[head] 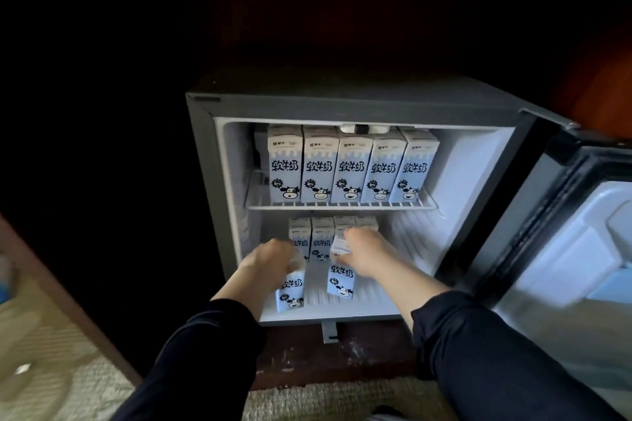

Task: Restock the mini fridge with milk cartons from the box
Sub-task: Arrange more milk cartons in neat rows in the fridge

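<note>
Dark room, pale carpet (pixel 51 369) down at the lower left, dark wooden ledge (pixel 342 359) under the mini fridge (pixel 201 181) with its door (pixel 564 232) swung wide to the right. Up top, wire shelf (pixel 342 204) already lined with five cartons (pixel 352 171) across the front, upright, labels out, possibly more behind, hard to tell. Lower compartment: back row (pixel 321 239) of about four cartons standing against the rear wall. Up front, left hand (pixel 273 258) curled over the top of the left carton (pixel 290 289), right hand (pixel 367 251) clamped the same way on the right carton (pixel 342 280). Both cartons upright on the fridge floor, in front of the back row and a little apart from each other. No sign of the box in view.

Looks like the start of a second row. Slide rather than lift, keep the bases flat on the ribbed floor, push back until touching the row behind, then nudge leftward to close the gap and leave space on the right for more. Keep the cow faces forward to match the shelf above. Let go only once settled — tall narrow cartons, likely to tip and domino the row behind if bumped.
</note>
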Tool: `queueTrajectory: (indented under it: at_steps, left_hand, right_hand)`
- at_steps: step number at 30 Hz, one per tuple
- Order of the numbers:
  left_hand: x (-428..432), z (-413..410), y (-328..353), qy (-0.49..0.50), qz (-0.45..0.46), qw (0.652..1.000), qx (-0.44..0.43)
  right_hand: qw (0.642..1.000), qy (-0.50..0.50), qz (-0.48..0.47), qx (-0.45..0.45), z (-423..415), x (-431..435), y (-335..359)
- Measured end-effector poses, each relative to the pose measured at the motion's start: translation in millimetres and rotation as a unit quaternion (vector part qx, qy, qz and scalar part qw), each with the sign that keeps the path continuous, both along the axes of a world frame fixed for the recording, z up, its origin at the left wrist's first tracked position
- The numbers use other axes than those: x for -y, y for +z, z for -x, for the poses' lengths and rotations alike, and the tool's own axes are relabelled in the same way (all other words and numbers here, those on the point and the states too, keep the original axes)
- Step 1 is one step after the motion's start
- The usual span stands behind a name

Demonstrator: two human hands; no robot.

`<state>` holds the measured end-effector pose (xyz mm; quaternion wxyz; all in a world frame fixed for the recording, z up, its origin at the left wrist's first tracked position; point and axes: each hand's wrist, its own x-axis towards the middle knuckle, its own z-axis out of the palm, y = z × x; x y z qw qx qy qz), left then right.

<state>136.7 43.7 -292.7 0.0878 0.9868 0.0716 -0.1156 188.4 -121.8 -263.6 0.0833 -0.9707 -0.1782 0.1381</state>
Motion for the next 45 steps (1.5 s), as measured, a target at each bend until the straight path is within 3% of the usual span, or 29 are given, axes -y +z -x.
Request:
queueTrajectory:
  at_steps: [6,9,15,19,24,27,30,33,36,45]
  left_hand:
    - [3,-15,-29,0.012,0.025,1.000,0.012]
    - [0,-24,-41,0.027,0.061,0.997,0.029]
    - [-2,-27,-55,-0.012,0.077,0.994,0.074]
    - [6,-32,-56,0.016,0.107,0.990,0.096]
    - [9,-32,-60,0.095,0.207,0.966,0.122]
    - [5,-31,-70,0.153,0.258,0.951,0.072]
    - [6,-30,-82,0.163,0.244,0.956,0.001]
    - [8,-32,-94,0.183,0.254,0.950,-0.011]
    - [11,-37,-103,0.218,0.280,0.935,0.006]
    - [17,-44,-120,0.249,0.255,0.932,0.059]
  right_hand:
    - [0.997,0.027,0.050,-0.046,-28,-8,-39]
    - [0.996,0.063,0.058,-0.018,-34,-10,-56]
    - [0.997,0.078,0.004,0.001,-41,-12,-73]
    - [0.994,0.088,-0.057,0.028,-44,-15,-79]
    - [0.985,0.003,-0.175,-0.004,-44,-18,-91]
    - [0.977,-0.044,-0.205,-0.044,-44,-17,-105]
    - [0.975,-0.049,-0.204,-0.072,-46,-17,-118]
    - [0.973,-0.069,-0.199,-0.094,-45,-19,-127]
    - [0.971,-0.095,-0.199,-0.089,-46,-21,-132]
    - [0.966,-0.118,-0.222,-0.062,-48,-24,-144]
